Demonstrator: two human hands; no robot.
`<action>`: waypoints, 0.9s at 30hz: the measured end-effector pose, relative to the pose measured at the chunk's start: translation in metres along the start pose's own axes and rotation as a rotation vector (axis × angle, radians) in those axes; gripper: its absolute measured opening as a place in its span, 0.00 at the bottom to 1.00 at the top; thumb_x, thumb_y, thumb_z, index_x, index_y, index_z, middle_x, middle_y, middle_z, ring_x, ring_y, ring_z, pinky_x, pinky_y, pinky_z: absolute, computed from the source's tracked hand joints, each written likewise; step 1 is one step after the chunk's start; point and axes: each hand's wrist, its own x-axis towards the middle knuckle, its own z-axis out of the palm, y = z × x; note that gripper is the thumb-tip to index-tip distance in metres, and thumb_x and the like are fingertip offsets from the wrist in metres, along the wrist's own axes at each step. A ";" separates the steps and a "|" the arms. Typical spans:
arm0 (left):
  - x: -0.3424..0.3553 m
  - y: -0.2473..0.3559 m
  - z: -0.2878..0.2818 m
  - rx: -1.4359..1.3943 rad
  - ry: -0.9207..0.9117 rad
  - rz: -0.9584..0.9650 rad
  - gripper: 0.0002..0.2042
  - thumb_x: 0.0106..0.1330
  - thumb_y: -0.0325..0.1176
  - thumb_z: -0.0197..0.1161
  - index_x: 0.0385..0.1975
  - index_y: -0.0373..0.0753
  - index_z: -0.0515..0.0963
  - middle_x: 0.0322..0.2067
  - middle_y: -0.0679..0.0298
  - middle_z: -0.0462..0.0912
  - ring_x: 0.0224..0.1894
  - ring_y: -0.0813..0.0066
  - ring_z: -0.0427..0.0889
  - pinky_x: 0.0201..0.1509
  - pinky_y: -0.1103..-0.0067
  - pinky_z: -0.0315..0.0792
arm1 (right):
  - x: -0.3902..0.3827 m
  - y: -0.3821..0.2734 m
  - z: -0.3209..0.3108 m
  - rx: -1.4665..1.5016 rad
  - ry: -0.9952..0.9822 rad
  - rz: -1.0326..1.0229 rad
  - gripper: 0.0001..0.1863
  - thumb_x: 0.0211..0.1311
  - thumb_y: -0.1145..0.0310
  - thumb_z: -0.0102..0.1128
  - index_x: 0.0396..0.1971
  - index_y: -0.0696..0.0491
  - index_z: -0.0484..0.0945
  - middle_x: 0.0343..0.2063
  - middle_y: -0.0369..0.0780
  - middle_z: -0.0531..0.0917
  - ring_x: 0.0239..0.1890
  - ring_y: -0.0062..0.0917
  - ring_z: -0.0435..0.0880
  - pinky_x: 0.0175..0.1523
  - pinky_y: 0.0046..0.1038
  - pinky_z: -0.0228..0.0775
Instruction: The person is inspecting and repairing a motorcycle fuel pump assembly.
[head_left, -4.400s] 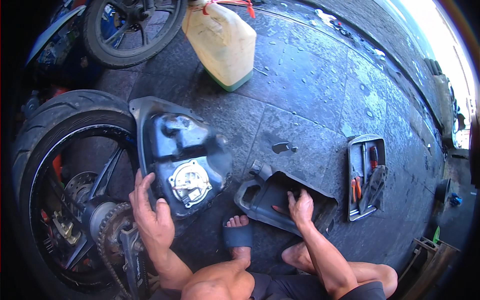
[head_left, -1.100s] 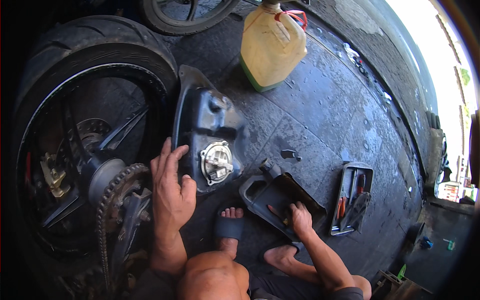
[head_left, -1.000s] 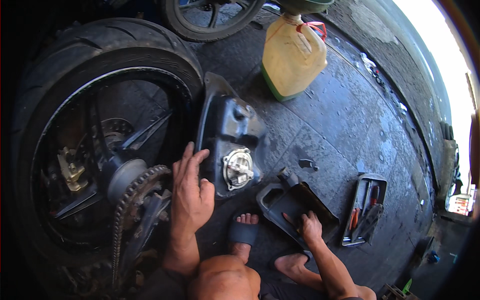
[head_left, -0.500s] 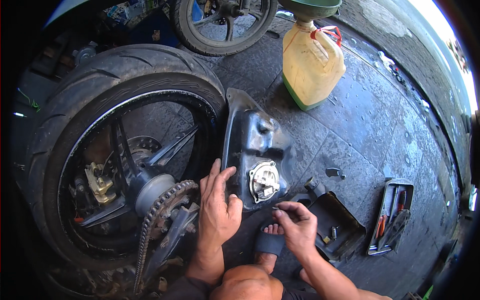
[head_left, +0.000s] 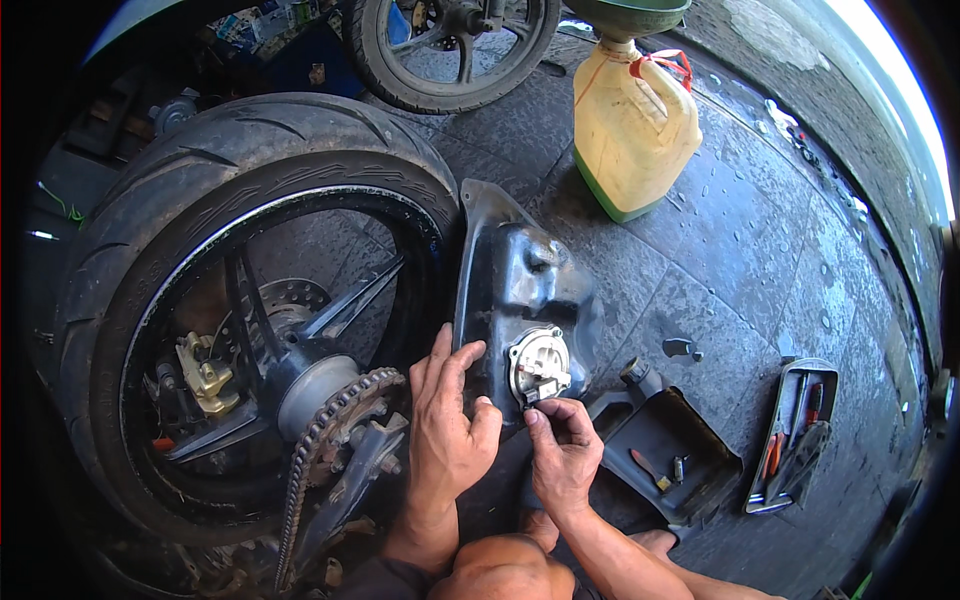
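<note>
A black metal tank (head_left: 515, 285), apparently a motorcycle fuel tank, stands in front of me. Set into its near side is a round silver flange (head_left: 540, 366) with bolt ears around the rim. My left hand (head_left: 447, 420) rests against the tank's left edge, its fingers stretched out and nothing gripped. At the lower rim of the flange, the thumb and fingertips of my right hand (head_left: 565, 450) are pinched together. Whatever small piece they hold is mostly hidden by the fingers.
At left lies a big wheel (head_left: 270, 125) with chain and sprocket. Another wheel (head_left: 460, 95) is beyond it. A yellowish jug (head_left: 640, 130) carries a green funnel (head_left: 630, 18). On the right are a black pan (head_left: 665, 430) holding a brush (head_left: 650, 470), and a tool tray (head_left: 790, 435).
My right hand has moved up and left, from below the flange to its lower rim, still pinching. The left hand keeps its place on the tank edge. The whole view has shifted slightly.
</note>
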 end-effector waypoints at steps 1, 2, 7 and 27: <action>0.000 0.001 0.000 -0.016 -0.007 -0.018 0.29 0.55 0.23 0.57 0.61 0.31 0.75 0.68 0.36 0.70 0.67 0.40 0.72 0.73 0.58 0.67 | -0.001 0.001 0.001 0.043 0.021 0.046 0.07 0.65 0.78 0.73 0.41 0.60 0.84 0.38 0.34 0.84 0.38 0.14 0.79 0.45 0.19 0.73; 0.000 0.001 0.001 -0.015 -0.006 -0.018 0.29 0.55 0.23 0.57 0.61 0.31 0.75 0.68 0.36 0.70 0.67 0.40 0.72 0.73 0.58 0.67 | -0.003 0.002 0.003 0.089 0.040 0.094 0.07 0.66 0.78 0.72 0.41 0.59 0.84 0.38 0.33 0.84 0.39 0.14 0.79 0.46 0.19 0.74; 0.000 -0.002 -0.003 0.013 -0.008 0.020 0.27 0.57 0.25 0.58 0.61 0.30 0.76 0.69 0.33 0.68 0.64 0.40 0.72 0.67 0.57 0.71 | -0.007 0.001 0.011 0.175 0.069 0.108 0.07 0.67 0.78 0.71 0.42 0.60 0.84 0.38 0.33 0.85 0.40 0.13 0.80 0.47 0.18 0.75; 0.001 -0.006 0.002 0.006 -0.011 0.015 0.26 0.57 0.27 0.60 0.59 0.29 0.77 0.69 0.32 0.68 0.64 0.38 0.72 0.68 0.56 0.70 | 0.001 -0.013 0.002 -0.275 0.002 -0.121 0.08 0.62 0.78 0.75 0.39 0.61 0.85 0.33 0.42 0.87 0.30 0.21 0.86 0.37 0.24 0.80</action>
